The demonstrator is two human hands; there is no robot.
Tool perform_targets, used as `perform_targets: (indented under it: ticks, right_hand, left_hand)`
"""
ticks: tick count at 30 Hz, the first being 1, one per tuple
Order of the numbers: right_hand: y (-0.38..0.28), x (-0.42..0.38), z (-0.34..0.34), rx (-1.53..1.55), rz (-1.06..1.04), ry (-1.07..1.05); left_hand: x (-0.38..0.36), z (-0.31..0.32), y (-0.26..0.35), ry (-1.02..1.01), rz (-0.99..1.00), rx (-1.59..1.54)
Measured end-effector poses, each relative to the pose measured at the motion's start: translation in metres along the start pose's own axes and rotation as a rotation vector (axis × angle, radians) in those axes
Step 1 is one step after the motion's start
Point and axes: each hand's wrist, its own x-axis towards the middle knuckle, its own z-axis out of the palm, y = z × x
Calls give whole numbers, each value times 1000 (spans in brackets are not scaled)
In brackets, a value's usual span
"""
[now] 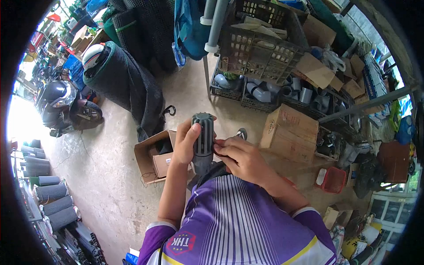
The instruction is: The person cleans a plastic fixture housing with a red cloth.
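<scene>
1. Above the concrete floor (106, 165), past the right edge of the open cardboard box (143, 154), here's the grey slotted cylinder (204, 137), held before the waist.
2. Its long axis runs out from the body: ribbed, capped end pointing away, narrower smooth end towards the shirt (229, 212).
3. Left hand (184, 140) wraps it, thumb along the ribs; a firm, steady hold looks key.
4. Right hand (240, 157) sits opposite, fingertips nearly together; what they pinch, I can't tell. Small, light movements should serve best.

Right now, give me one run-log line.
left hand: holding grey slotted cylinder | right hand: pinched beside it, contact unclear | open carton: on floor
</scene>
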Motion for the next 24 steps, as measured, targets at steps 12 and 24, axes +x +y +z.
perform_targets:
  ticks: [12, 24]
  right_hand:
    - [-3, 29, -7, 89, 149, 139]
    - [17, 46, -10, 9, 40, 415]
  left_hand:
    - [-7, 1, -4, -80, -83, -33]
    - [-9, 0, -28, -193, -96, -214]
